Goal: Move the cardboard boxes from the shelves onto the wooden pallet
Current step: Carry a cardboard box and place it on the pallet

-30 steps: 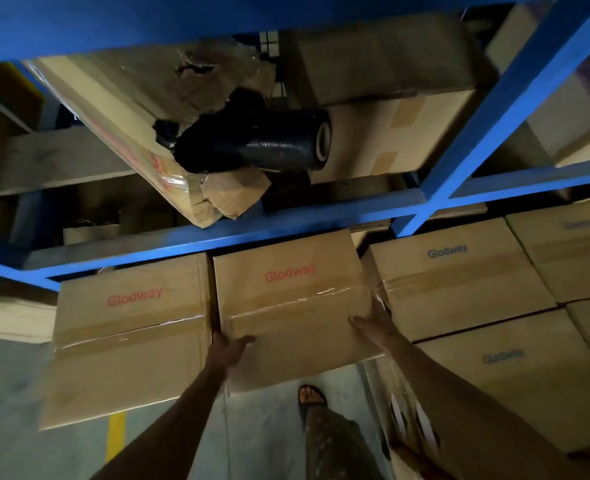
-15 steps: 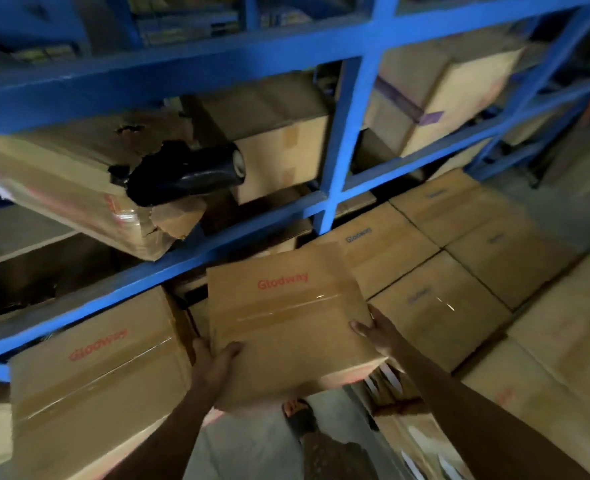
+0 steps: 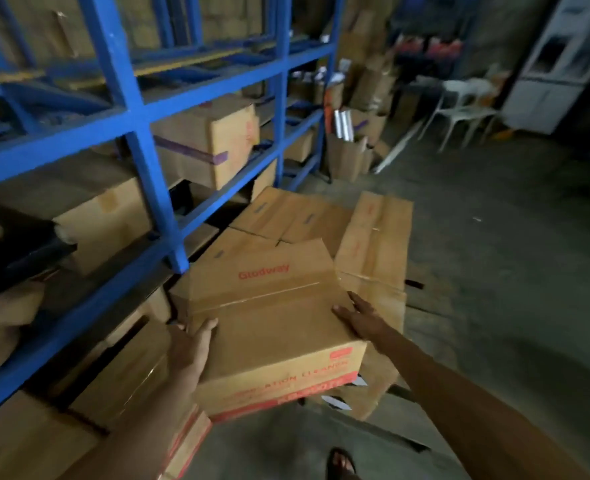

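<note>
Cardboard fills most of the view: a carried box (image 3: 269, 327) with red "Glodway" lettering on its top is held between both hands, clear of the blue shelves (image 3: 137, 126) on the left. The left hand (image 3: 191, 348) grips its near left edge, thumb on the taped top and fingers out of sight below. The right hand (image 3: 359, 317) lies against the right edge with fingers straight, pressing inward. Just beyond and to the right sits a stack of similar boxes (image 3: 321, 216) on the floor side of the rack; whatever they rest on is hidden. More boxes sit on the shelves, one with purple tape (image 3: 210, 140). White plastic chairs (image 3: 459, 109) stand well apart on the concrete floor (image 3: 511, 271).
</note>
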Motion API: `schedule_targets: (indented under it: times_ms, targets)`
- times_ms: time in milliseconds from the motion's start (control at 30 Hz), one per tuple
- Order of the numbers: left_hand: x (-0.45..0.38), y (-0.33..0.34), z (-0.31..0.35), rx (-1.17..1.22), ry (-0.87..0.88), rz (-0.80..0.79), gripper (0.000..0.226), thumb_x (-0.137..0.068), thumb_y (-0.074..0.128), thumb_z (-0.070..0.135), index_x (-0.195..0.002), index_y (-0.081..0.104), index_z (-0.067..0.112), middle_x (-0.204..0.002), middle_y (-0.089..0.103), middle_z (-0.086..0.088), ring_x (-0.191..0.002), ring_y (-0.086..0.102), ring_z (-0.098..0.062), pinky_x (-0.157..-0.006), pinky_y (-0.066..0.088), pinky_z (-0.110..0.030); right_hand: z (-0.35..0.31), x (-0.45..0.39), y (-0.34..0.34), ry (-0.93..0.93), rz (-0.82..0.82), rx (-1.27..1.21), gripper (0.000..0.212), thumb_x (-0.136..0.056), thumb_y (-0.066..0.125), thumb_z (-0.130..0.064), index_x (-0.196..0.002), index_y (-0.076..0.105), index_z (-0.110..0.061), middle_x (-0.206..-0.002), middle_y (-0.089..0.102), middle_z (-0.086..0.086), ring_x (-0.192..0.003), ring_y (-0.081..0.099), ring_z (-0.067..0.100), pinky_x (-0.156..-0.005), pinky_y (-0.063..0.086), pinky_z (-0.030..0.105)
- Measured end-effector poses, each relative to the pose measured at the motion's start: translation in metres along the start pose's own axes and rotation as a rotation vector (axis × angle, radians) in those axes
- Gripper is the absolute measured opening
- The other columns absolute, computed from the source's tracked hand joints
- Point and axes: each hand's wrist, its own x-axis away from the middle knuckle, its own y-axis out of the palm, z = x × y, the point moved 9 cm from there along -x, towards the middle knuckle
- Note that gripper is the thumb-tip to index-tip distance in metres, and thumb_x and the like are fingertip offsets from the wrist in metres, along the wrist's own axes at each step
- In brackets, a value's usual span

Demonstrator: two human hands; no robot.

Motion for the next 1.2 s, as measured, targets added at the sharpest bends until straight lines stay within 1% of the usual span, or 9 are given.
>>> schedule_targets:
  times_ms: [100, 167, 233, 367, 533, 667, 900, 1067, 1200]
  targets:
    - [0.022, 0.049, 0.034, -0.041, 0.08, -0.041, 0.084, -0.068, 0.068, 0.062, -0.127, 0.047, 0.006, -0.129, 0.055, -0.02, -0.116, 0.054, -0.039, -0.098, 0.045, -0.047, 0.005, 0.024, -0.068, 0.002, 0.15, -0.027, 0.063, -0.09, 0.064, -0.036, -0.145, 0.038, -0.019, -0.135, 0.049, 0.005, -0.111, 0.051, 0.02, -0.089, 0.041, 0.025]
    - [0.041, 0.08, 0.054, -0.075, 0.125, -0.06, 0.08, -0.073, 0.067, 0.06, -0.127, 0.046, 0.005, -0.129, 0.055, -0.022, -0.117, 0.053, -0.041, -0.093, 0.043, -0.043, 0.008, 0.035, -0.106, -0.001, 0.21, -0.028, 0.065, -0.088, 0.065, -0.039, -0.145, 0.039, -0.021, -0.134, 0.049, 0.003, -0.115, 0.052, 0.021, -0.091, 0.042, 0.026]
    - [0.06, 0.111, 0.072, -0.105, 0.166, -0.08, 0.07, -0.081, 0.065, 0.054, -0.126, 0.043, 0.006, -0.126, 0.056, -0.022, -0.112, 0.055, -0.041, -0.084, 0.042, -0.04, 0.01, 0.043, -0.144, -0.01, 0.265, -0.036, 0.067, -0.086, 0.067, -0.041, -0.144, 0.04, -0.021, -0.135, 0.053, 0.002, -0.113, 0.055, 0.02, -0.091, 0.046, 0.029]
    - [0.102, 0.203, 0.108, -0.155, 0.242, -0.149, 0.074, -0.076, 0.061, 0.063, -0.122, 0.044, 0.009, -0.119, 0.06, -0.022, -0.102, 0.059, -0.041, -0.087, 0.05, -0.048, 0.034, 0.06, -0.24, -0.011, 0.402, -0.094, 0.062, -0.086, 0.068, -0.036, -0.141, 0.045, -0.019, -0.128, 0.06, 0.004, -0.107, 0.06, 0.019, -0.087, 0.05, 0.028]
    - [0.162, 0.324, 0.138, -0.164, 0.306, -0.184, 0.07, -0.076, 0.064, 0.061, -0.122, 0.048, 0.011, -0.124, 0.06, -0.018, -0.109, 0.059, -0.039, -0.088, 0.046, -0.043, 0.073, 0.064, -0.363, 0.009, 0.506, -0.077, 0.062, -0.089, 0.065, -0.034, -0.144, 0.041, -0.015, -0.134, 0.055, 0.006, -0.108, 0.054, 0.017, -0.09, 0.044, 0.027]
    - [0.212, 0.452, 0.148, -0.191, 0.324, -0.231, 0.083, -0.064, 0.058, 0.072, -0.122, 0.051, 0.014, -0.123, 0.062, -0.015, -0.107, 0.06, -0.038, -0.09, 0.048, -0.046, 0.119, 0.048, -0.488, 0.036, 0.543, -0.073, 0.063, -0.091, 0.063, -0.035, -0.145, 0.039, -0.014, -0.136, 0.053, 0.007, -0.113, 0.054, 0.021, -0.086, 0.04, 0.024]
    - [0.295, 0.627, 0.171, -0.277, 0.321, -0.252, 0.069, -0.075, 0.066, 0.06, -0.119, 0.049, 0.009, -0.12, 0.062, -0.021, -0.106, 0.06, -0.04, -0.084, 0.046, -0.04, 0.182, 0.031, -0.667, 0.109, 0.565, -0.099, 0.07, -0.09, 0.063, -0.038, -0.149, 0.032, -0.017, -0.143, 0.048, 0.008, -0.125, 0.051, 0.026, -0.105, 0.043, 0.036]
    - [0.314, 0.692, 0.188, -0.356, 0.328, -0.231, 0.07, -0.077, 0.065, 0.06, -0.121, 0.047, 0.009, -0.121, 0.06, -0.023, -0.106, 0.059, -0.041, -0.083, 0.045, -0.041, 0.203, 0.007, -0.732, 0.127, 0.533, -0.134, 0.07, -0.089, 0.063, -0.041, -0.149, 0.032, -0.021, -0.142, 0.049, 0.006, -0.121, 0.054, 0.024, -0.093, 0.048, 0.031]
    - [0.319, 0.752, 0.204, -0.387, 0.339, -0.205, 0.069, -0.077, 0.064, 0.06, -0.121, 0.046, 0.009, -0.12, 0.06, -0.024, -0.105, 0.06, -0.042, -0.084, 0.047, -0.043, 0.222, -0.032, -0.782, 0.159, 0.509, -0.168, 0.071, -0.089, 0.062, -0.042, -0.15, 0.029, -0.024, -0.144, 0.046, 0.006, -0.122, 0.053, 0.025, -0.093, 0.047, 0.031]
